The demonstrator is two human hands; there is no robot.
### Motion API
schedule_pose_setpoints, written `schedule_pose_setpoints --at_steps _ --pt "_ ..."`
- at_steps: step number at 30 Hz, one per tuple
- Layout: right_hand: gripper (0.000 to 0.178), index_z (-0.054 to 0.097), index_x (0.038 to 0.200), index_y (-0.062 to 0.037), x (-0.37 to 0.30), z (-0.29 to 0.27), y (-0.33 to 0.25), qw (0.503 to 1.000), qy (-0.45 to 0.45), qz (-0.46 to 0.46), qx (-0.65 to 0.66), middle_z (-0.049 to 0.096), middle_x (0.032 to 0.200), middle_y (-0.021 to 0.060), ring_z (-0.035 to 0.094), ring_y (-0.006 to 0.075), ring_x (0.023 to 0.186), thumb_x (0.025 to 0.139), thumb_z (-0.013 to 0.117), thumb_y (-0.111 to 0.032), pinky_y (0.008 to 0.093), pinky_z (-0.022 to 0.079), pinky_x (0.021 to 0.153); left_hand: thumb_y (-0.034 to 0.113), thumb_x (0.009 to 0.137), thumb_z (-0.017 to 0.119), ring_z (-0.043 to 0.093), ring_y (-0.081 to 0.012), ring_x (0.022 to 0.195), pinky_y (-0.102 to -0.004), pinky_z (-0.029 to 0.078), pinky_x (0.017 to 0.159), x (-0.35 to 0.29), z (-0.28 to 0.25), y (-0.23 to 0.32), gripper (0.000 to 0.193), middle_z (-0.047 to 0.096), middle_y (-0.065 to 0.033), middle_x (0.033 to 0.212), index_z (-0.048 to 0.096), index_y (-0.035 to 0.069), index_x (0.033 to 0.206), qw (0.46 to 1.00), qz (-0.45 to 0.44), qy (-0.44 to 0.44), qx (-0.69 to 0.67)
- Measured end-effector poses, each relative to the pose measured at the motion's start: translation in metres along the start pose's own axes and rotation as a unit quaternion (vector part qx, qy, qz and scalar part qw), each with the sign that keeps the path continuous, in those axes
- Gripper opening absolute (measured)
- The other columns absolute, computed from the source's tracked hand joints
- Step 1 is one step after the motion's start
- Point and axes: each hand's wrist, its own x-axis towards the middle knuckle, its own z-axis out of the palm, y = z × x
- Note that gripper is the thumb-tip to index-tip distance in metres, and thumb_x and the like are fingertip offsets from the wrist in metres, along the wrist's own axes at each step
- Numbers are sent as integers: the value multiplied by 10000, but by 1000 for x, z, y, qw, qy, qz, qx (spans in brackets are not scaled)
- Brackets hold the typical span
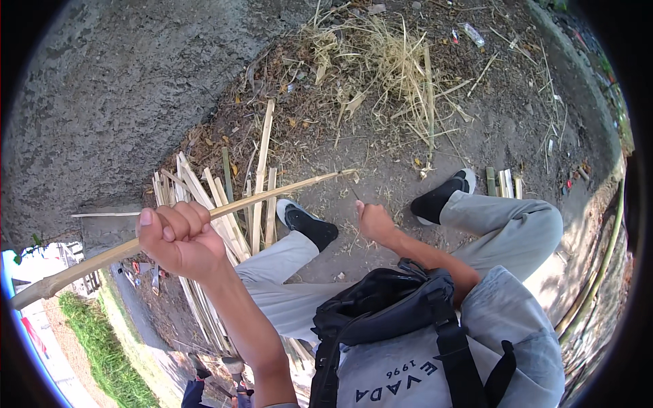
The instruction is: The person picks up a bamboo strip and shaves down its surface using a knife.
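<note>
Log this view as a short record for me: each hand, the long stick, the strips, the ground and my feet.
Left hand: closed in a fist around the long stick
Right hand: gripping a thin dark object, its kind unclear
Stick: slanting from the lower left rim up toward the middle
Strips: pale ones beside the left shoe, a smaller group beside the right shoe
Ground: bare soil, with dry shavings ahead

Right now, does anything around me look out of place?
A clear plastic item, perhaps a bottle, lies on the dirt at upper right; it looks like stray litter near the heap of dry shavings. The long strip in your left hand shows no obvious break.
</note>
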Motion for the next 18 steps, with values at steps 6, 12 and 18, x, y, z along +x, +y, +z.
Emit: schedule_pose_setpoints --at_steps 6,12,18 --pt "622 657 810 93 12 -9 2 1000 -18 -9 2 592 819 377 591 528 861 988 330 -406 548 471 827 201 899 491 125 -83 378 -268 130 375 3 -9 -6 418 179 35 454 238 162 568 1000 -4 -27 5" --pt "629 651 840 108 23 5 26 998 5 51 -25 593 869 382 578 532 910 986 324 -409 540 462 865 211 901 504 117 -88 390 -266 135 386 1 -11 -6 419 180 35 465 244 165 575 1000 -9 -16 8" --pt "593 656 890 90 13 -1 0 1000 -3 13 9 597 893 377 573 528 937 982 334 -399 536 454 885 194 904 470 134 -83 360 -275 125 364 3 -8 -5 420 205 29 435 227 155 564 1000 3 -26 2"
